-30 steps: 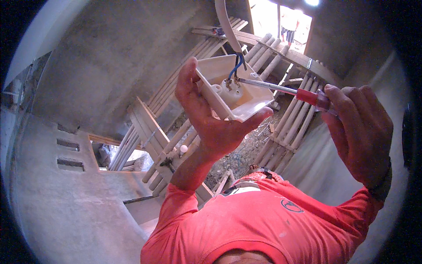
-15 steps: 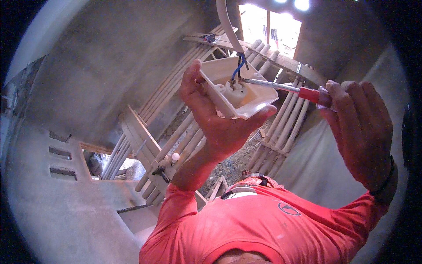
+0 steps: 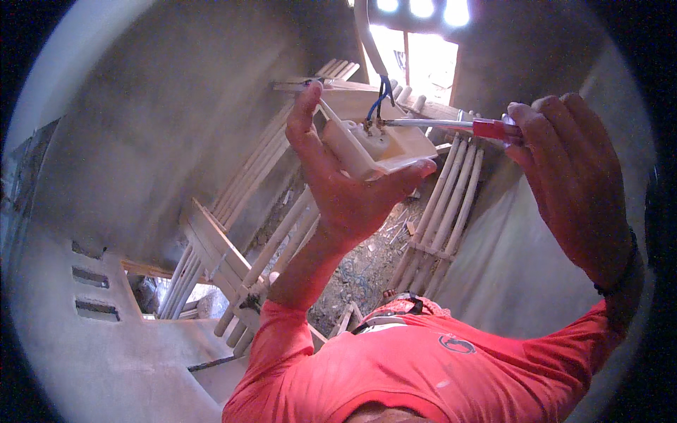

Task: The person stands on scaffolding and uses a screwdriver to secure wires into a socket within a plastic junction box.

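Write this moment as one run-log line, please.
left hand: white box; right hand: screwdriver; tip: beside wires in box

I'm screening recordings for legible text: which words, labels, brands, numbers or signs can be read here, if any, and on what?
No words or numbers can be read.
Red shirt: a dark, rounded emblem, no legible lettering.
White box: no lettering visible.
Screwdriver: no lettering visible.

Worn on the head as the left of two side-by-side fisheyes; looking down and forward over the red cloth shirt [image 3: 409,366], close to both bare hands [image 3: 349,199], well apart from the bright rectangular opening [image 3: 434,67].
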`<state>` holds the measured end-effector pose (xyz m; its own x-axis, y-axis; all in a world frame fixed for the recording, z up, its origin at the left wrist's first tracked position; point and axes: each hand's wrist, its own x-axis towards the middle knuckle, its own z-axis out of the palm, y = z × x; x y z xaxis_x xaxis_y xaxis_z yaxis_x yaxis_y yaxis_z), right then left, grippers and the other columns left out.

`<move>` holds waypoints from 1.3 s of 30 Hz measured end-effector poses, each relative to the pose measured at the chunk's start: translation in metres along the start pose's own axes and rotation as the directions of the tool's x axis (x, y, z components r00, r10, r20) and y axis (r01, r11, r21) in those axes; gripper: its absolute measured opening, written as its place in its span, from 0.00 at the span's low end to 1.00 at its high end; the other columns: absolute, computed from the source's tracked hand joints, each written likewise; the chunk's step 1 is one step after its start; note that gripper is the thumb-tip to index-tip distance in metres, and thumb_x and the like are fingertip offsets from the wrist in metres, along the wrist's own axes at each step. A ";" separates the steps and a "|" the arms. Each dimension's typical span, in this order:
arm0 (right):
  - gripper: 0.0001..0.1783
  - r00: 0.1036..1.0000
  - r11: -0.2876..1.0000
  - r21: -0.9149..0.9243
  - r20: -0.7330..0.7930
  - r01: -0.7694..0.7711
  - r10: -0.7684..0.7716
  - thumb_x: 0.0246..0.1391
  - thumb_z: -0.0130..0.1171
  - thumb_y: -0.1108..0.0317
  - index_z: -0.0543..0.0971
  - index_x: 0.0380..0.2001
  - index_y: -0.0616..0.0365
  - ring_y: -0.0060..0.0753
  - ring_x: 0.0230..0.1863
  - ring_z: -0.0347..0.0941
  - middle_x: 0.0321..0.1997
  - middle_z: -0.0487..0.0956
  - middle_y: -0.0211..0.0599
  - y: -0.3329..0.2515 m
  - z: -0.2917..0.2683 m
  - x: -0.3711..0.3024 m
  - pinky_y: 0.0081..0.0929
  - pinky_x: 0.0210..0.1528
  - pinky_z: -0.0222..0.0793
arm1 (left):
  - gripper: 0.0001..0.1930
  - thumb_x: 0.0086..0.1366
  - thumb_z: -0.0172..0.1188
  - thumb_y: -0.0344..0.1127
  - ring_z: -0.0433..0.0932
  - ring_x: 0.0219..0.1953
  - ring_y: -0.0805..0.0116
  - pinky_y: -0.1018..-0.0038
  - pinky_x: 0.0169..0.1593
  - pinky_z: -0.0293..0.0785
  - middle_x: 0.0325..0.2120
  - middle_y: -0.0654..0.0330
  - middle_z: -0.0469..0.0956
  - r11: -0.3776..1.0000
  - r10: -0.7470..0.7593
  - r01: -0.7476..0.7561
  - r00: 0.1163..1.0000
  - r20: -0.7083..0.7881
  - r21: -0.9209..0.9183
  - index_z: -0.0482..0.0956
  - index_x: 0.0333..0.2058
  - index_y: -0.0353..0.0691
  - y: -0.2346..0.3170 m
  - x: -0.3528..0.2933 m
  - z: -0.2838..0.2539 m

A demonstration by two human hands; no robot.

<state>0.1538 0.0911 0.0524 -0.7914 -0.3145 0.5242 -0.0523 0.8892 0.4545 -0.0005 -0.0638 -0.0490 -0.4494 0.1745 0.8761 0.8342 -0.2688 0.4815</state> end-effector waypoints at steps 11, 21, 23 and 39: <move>0.17 0.995 0.999 0.037 -0.091 -0.026 0.029 0.35 0.62 0.74 0.70 0.33 0.61 0.39 0.28 0.68 0.27 0.69 0.39 0.011 0.007 0.012 0.32 0.29 0.64 | 0.54 0.35 0.76 0.40 0.64 0.50 0.60 0.70 0.49 0.70 0.50 0.52 0.54 0.990 0.022 -0.020 1.000 0.007 -0.138 0.45 0.55 0.38 -0.002 0.026 0.002; 0.18 0.996 0.992 0.098 0.007 -0.084 0.084 0.35 0.61 0.72 0.70 0.33 0.63 0.41 0.33 0.67 0.28 0.69 0.40 0.011 0.010 0.012 0.34 0.34 0.64 | 0.53 0.35 0.75 0.41 0.63 0.50 0.61 0.70 0.49 0.70 0.50 0.53 0.53 0.992 -0.011 0.005 0.999 -0.048 -0.126 0.45 0.54 0.37 0.002 0.026 0.007; 0.17 0.996 0.992 0.090 -0.012 -0.085 0.086 0.36 0.60 0.72 0.70 0.33 0.63 0.41 0.33 0.67 0.29 0.69 0.40 0.011 0.010 0.011 0.35 0.35 0.63 | 0.53 0.34 0.76 0.41 0.63 0.50 0.61 0.70 0.49 0.70 0.50 0.53 0.55 0.992 -0.034 0.026 0.997 -0.063 -0.124 0.46 0.54 0.39 0.001 0.025 0.008; 0.14 0.996 0.949 0.302 0.015 -0.088 0.087 0.39 0.59 0.73 0.69 0.32 0.62 0.43 0.25 0.68 0.27 0.70 0.42 0.008 0.023 0.000 0.36 0.25 0.63 | 0.54 0.35 0.75 0.41 0.61 0.51 0.60 0.68 0.50 0.70 0.52 0.51 0.52 0.993 0.050 -0.064 0.989 -0.139 -0.099 0.44 0.55 0.37 -0.007 0.015 0.018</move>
<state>0.1396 0.1056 0.0391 -0.8017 -0.2309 0.5514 -0.1645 0.9720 0.1679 -0.0072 -0.0422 -0.0396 -0.4475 0.0271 0.8939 0.8254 -0.3721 0.4245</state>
